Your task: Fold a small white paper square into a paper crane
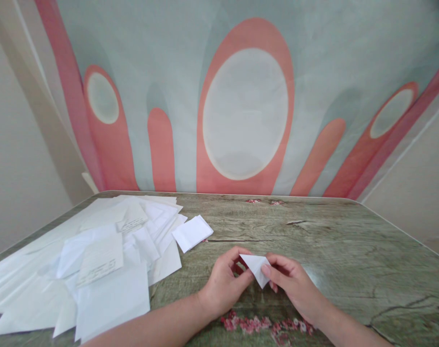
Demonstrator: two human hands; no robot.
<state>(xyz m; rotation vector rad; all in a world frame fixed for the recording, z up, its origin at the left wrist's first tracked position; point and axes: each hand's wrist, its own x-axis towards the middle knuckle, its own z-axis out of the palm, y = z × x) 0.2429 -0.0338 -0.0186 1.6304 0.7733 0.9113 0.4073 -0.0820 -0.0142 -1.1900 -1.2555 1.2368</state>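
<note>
Folded piece of thin white paper, triangular, point downward: lower centre of the frame, just right of the middle, held above the table. Left hand: closed on the paper's left corner between thumb and fingers. Right hand: pinching the paper's right side, thumb flat on the near face. The two hands stand near each other, the paper spanning the gap.

Table, greenish-brown wood-grain top: across the lower half; printed sprays of pink blossom at bottom centre, below the hands.

Small stack of white rectangular paper: centre, beyond the left hand. Loose, overlapping heap of white sheets, various sizes: lower left; two smaller pieces on it bear lines of dark marks, too small to read.

Grey-green backdrop with coral rounded columns: upper frame.
</note>
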